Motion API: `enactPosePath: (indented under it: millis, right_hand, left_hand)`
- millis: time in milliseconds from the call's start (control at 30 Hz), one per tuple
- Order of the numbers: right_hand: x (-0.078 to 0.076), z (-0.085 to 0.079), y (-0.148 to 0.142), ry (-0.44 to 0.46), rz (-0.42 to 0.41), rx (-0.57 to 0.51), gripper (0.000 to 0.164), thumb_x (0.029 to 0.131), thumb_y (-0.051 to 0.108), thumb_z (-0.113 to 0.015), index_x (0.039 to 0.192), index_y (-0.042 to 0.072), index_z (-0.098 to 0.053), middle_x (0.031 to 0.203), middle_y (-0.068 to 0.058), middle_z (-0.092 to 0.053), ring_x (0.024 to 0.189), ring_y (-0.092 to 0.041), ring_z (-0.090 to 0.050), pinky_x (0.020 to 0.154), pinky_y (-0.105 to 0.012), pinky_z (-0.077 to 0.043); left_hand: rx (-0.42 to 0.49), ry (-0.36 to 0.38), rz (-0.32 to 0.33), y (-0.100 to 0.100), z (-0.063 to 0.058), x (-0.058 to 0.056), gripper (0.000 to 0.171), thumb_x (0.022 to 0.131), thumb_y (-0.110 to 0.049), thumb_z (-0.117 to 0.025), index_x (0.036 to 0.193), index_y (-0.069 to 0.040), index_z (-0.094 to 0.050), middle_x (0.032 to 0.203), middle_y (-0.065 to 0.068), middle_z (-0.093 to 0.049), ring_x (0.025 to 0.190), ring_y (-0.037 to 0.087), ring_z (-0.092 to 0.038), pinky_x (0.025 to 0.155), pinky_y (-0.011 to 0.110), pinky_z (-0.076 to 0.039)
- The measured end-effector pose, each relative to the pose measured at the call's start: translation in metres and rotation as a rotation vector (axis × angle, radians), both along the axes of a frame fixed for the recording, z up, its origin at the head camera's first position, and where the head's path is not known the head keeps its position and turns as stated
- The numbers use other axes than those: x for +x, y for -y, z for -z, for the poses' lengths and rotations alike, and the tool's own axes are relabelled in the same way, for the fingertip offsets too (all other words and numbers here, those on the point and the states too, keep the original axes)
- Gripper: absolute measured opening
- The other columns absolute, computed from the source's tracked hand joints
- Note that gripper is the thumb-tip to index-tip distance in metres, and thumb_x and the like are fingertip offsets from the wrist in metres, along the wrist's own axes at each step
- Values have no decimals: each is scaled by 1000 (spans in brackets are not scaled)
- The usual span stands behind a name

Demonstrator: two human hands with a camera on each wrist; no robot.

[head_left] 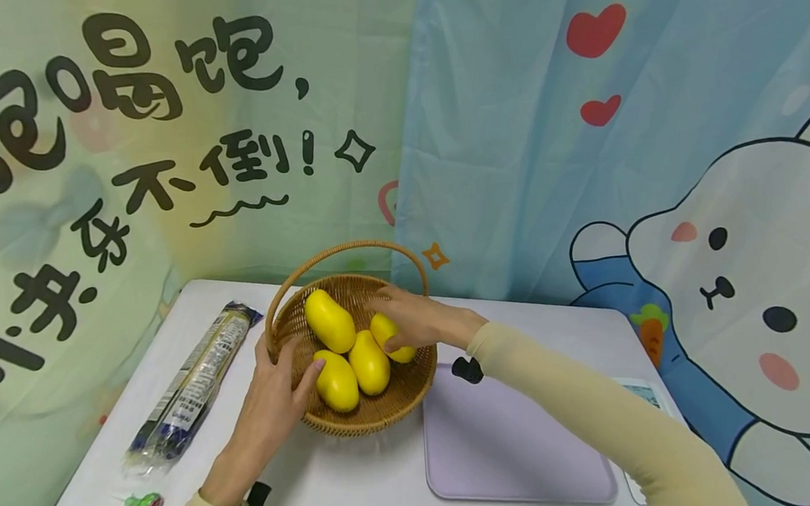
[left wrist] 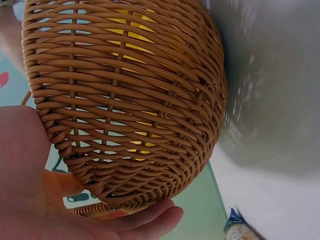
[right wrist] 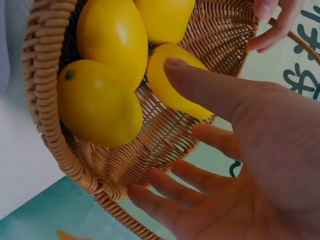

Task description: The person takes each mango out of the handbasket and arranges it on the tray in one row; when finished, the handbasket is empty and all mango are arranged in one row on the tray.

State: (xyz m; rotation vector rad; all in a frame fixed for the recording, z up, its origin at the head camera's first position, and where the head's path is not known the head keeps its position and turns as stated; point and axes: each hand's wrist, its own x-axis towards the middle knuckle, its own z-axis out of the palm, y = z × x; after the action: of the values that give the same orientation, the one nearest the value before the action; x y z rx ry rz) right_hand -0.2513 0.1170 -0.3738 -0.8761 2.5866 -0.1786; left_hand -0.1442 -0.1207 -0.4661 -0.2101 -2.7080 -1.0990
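Note:
A brown wicker basket (head_left: 371,426) with a tall arched handle stands near the back of the table, holding several yellow mangoes (head_left: 330,321). At its left side my left hand (head_left: 270,396) grips the rim, thumb over the inside and fingers along the outer weave (left wrist: 135,100). Over the basket's right side reaches my right hand (head_left: 415,316), partly covering the rightmost mango (head_left: 405,353). In the right wrist view this hand (right wrist: 245,160) has its fingers spread, and the thumb overlaps one mango (right wrist: 167,95). Contact with the fruit cannot be made out.
Right of the basket lies a flat lilac tray (head_left: 517,441), with a pale printed item (head_left: 636,390) beyond its right edge. A long plastic-wrapped package (head_left: 192,385) and a small green-and-red object (head_left: 145,505) lie on the left. Printed curtains (head_left: 482,146) hang behind the table.

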Motion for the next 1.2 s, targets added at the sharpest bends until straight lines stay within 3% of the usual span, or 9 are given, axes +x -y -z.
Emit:
enactPosePath:
  millis: [267, 633, 1200]
  right_hand:
    - [-7, 8, 8, 87, 25, 76, 75, 91, 26, -79, 155, 16, -42, 166, -15, -26, 151, -32, -32, 115, -48, -41]
    - [-10, 23, 13, 95, 59, 184, 78, 87, 23, -83, 154, 20, -45, 167, -16, -24, 151, -31, -33, 115, -48, -41]
    - [-10, 27, 14, 50, 21, 198, 76, 86, 19, -83, 152, 17, -47, 160, -16, -36, 145, -28, -41, 112, -44, -45]
  left_hand:
    - [-28, 4, -13, 1, 1, -1, 63, 104, -42, -57, 147, 2, -47, 157, 34, -20, 122, 54, -56, 93, 62, -51]
    - [-31, 20, -11, 2, 2, -1, 64, 104, -46, -55, 147, 1, -48, 157, 34, -21, 121, 53, -56, 93, 62, -51]
    - [-38, 12, -10, 2, 1, 0, 63, 104, -44, -56, 145, 2, -48, 156, 34, -22, 120, 53, -57, 92, 63, -51]
